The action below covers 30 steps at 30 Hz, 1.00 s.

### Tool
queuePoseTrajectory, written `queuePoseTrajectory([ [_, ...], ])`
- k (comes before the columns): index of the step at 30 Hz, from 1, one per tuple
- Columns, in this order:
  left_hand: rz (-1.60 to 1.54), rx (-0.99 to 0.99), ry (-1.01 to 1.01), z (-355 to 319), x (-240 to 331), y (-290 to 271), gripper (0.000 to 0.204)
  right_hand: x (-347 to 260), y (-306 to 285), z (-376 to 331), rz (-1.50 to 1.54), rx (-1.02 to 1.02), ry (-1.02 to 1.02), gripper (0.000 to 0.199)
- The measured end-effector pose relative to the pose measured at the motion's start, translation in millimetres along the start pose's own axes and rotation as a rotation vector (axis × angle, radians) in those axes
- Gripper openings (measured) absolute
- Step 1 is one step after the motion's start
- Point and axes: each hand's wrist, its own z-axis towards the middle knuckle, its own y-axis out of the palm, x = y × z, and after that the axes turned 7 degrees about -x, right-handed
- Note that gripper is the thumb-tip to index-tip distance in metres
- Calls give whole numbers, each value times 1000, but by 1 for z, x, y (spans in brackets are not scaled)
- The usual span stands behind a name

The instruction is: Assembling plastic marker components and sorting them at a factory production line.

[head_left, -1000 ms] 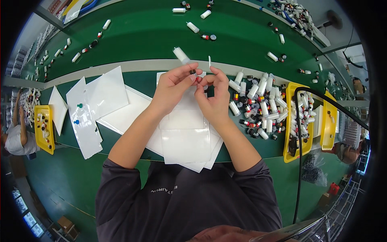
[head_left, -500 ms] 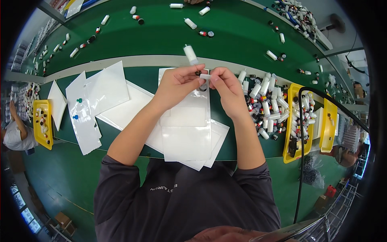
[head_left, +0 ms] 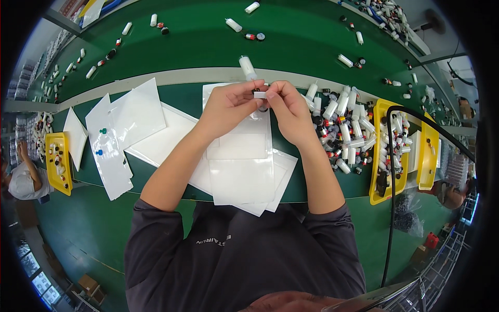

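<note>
My left hand (head_left: pixel 231 105) and my right hand (head_left: pixel 289 109) meet above the white sheets at the bench's far edge, both with closed fingertips. Between them is a small white rectangular piece (head_left: pixel 260 95), its right end pinched by my right thumb and forefinger. A small dark part (head_left: pixel 256 90) shows beside it, between my left thumb and fingers. Just beyond my left fingertips a white plastic cylinder with a narrow tip (head_left: pixel 247 66) points away; I cannot tell whether my fingers touch it. A dark round piece (head_left: pixel 263 109) is partly hidden beneath my hands.
White sheets (head_left: pixel 242 182) cover the middle and left of the bench. Right of my hands lies a heap of white cylinders and dark caps (head_left: pixel 344 130), beside a yellow tray (head_left: pixel 375 177). A black cable (head_left: pixel 391 218) arches there. Cylinders lie scattered on the green belt (head_left: pixel 192 47).
Pieces on the belt have shifted left. My hands stay nearly in place, and the small white piece between them has turned slightly. The person at far left has moved an arm.
</note>
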Motion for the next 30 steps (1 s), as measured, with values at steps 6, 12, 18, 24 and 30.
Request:
queuePoseTrajectory([
  [6,35,-13,-19,0,0,0,48,0,-4,1,-41,-49,19,11],
  [12,31,-30,-45,-2,1,2,49,-1,1,0,-197,32,13,11],
  [18,1,-60,-9,-1,0,-1,42,2,11,1,-139,182,-129,11],
  [24,-90,-32,39,-3,9,6,39,4,17,0,-564,317,-434,12],
  [30,53,224,93,15,25,-42,35,-15,24,2,-598,226,-393,29],
])
